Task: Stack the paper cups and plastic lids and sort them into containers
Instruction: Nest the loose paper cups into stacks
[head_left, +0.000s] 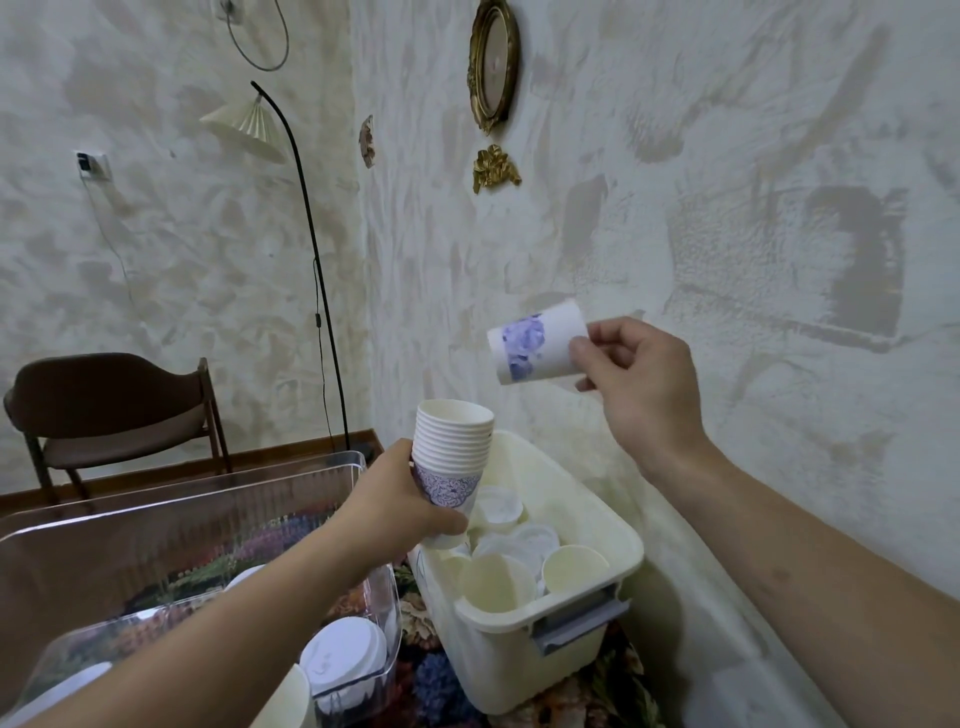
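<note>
- The right hand (636, 384) made its grip on a single paper cup (537, 343), fingers and thumb pinched round the end nearest the palm; which end of the cup that was could not be told.
- That single cup lay nearly on its side, its long axis running from about 3 o'clock at the grip to 9 o'clock at the free end, the printed blue flower facing the camera.
- The left hand (400, 501) held a closed grip round the lower part of a stack of nested cups (453, 457), upright, open mouth at 12 o'clock.
- From the right grip, the stack's mouth lay at roughly 8 o'clock, near but well apart from the single cup; nothing touched.
- As a judgement: the coming move turned on swinging the single cup's axis from level to upright, base down, and bringing it over the stack's mouth; the right hand was the one to travel, the left only to steady.
- Below both hands stood a cream bin (597, 525) holding loose cups and plastic lids (501, 506).
- At 9 o'clock of the bin stood a clear container (218, 483) with stacked white lids (345, 657) inside.
</note>
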